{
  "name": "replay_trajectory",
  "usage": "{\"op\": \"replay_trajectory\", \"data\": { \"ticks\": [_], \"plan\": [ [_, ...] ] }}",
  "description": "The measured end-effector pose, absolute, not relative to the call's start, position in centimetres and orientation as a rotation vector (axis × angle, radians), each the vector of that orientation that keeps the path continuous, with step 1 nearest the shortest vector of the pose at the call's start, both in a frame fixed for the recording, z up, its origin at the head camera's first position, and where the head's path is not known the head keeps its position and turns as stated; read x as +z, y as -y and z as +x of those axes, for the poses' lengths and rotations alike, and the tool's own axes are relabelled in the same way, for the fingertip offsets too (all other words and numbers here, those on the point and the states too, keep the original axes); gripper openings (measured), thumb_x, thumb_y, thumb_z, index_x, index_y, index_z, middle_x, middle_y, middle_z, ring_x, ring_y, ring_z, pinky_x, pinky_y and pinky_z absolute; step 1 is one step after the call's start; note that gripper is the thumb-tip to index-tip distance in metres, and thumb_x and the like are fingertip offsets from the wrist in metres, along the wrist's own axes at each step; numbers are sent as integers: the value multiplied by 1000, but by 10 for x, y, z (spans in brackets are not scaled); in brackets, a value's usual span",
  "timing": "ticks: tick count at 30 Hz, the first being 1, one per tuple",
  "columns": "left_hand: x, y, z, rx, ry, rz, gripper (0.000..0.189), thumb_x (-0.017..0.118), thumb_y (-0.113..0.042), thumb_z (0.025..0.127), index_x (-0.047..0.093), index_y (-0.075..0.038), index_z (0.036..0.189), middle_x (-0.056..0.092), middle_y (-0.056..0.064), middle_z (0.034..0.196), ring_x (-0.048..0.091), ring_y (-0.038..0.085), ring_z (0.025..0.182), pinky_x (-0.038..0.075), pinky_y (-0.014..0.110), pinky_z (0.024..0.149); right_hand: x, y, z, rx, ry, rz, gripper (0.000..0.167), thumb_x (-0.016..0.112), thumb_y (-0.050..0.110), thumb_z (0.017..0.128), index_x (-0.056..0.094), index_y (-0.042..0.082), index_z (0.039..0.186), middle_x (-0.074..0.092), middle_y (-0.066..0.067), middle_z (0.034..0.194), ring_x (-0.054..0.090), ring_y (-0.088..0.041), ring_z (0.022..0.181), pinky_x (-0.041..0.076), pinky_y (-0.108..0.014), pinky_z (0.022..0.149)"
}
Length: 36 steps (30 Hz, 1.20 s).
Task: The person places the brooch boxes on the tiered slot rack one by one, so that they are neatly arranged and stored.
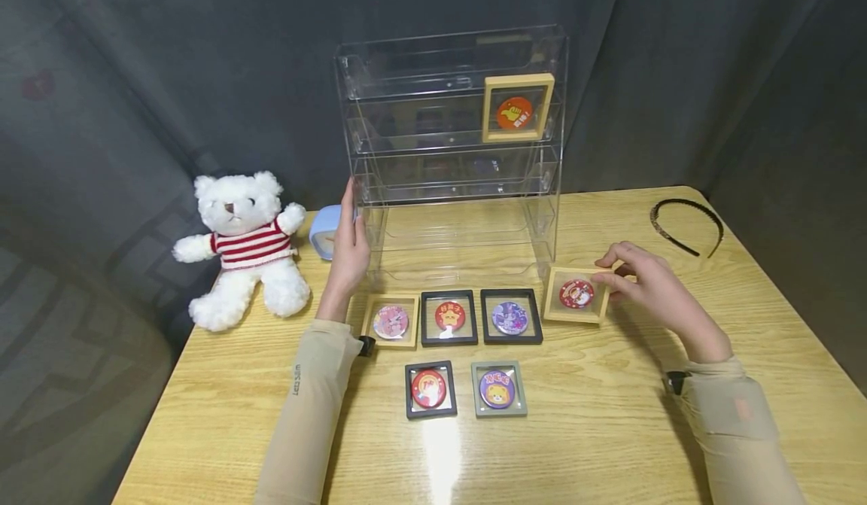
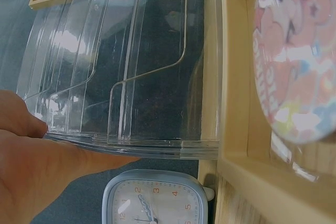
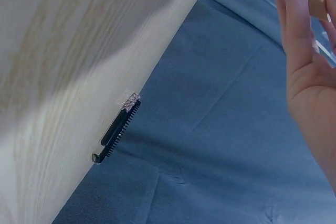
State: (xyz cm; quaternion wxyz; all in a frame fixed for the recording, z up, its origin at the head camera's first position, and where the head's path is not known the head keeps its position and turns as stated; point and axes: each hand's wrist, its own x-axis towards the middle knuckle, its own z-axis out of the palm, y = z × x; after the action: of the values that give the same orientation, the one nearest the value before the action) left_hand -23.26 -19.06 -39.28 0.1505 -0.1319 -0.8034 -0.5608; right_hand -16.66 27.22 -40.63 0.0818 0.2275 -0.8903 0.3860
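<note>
Nearest, a black frame (image 1: 431, 389) and a grey-green frame (image 1: 498, 389) are laid side by side; just beyond, a yellow frame (image 1: 390, 322), a star-badge frame (image 1: 449, 317) and a purple-badge frame (image 1: 511, 317) are lined up left to right. And at that row's right end, the red-badge frame (image 1: 576, 294) is held by the right hand (image 1: 646, 290), its right edge pinched between thumb and fingers! It is slightly tilted; a pinch confined to the rim would be best, so that the pane is not smudged. Farther in, the clear stand (image 1: 454, 151) is gripped at its left wall by the left hand (image 1: 348, 257), fingers straight along the outside, thumb opposite; light pressure seems called for, lest it be tipped. High on the right, an orange-badge frame (image 1: 516, 112) is propped.

Whether the held frame touches the table cannot be told; in the right wrist view it is cut off. The clock (image 1: 325, 234) is partly covered, and the shelf edges are barely made out against the dark curtain (image 1: 237, 53).
</note>
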Motion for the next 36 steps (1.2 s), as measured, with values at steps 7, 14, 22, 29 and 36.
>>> {"op": "replay_trajectory", "data": {
  "ticks": [7,14,22,29,36],
  "plan": [
    [-392,190,-232,-1608,2316,-370,61,25,-4,117,8,-15,174,7,5,179,8,19,163,19,37,130,-404,-270,-166,1163,2646,661,18,77,-11,92,65,2,92,65,-12,102,72,-12,86,64,-30,61],
    [-393,191,-233,-1600,2320,-368,61,25,-4,117,7,-14,174,7,6,179,8,19,163,19,37,131,-397,-268,-164,1171,2626,632,14,74,-12,94,66,-1,96,64,-16,105,73,-45,94,64,-28,62],
    [-394,192,-232,-1601,2314,-360,61,25,-3,117,7,-13,174,7,6,179,8,20,163,18,37,131,-392,-268,-165,1141,2609,594,10,74,-10,96,68,-4,101,63,-14,105,73,-23,94,61,-19,64],
    [-394,192,-232,-1593,2307,-369,60,25,-4,117,8,-12,174,7,7,179,8,21,163,17,38,131,-382,-267,-169,1094,2583,584,14,77,-11,94,69,-4,104,64,-15,105,74,-16,88,60,-16,64],
    [-393,190,-232,-1621,2311,-367,61,25,-2,117,7,-14,174,5,5,179,6,18,163,19,37,130,-364,-265,-174,1137,2560,580,18,73,-14,95,69,-8,111,62,-16,106,66,8,86,60,-15,65]
  ]
}}
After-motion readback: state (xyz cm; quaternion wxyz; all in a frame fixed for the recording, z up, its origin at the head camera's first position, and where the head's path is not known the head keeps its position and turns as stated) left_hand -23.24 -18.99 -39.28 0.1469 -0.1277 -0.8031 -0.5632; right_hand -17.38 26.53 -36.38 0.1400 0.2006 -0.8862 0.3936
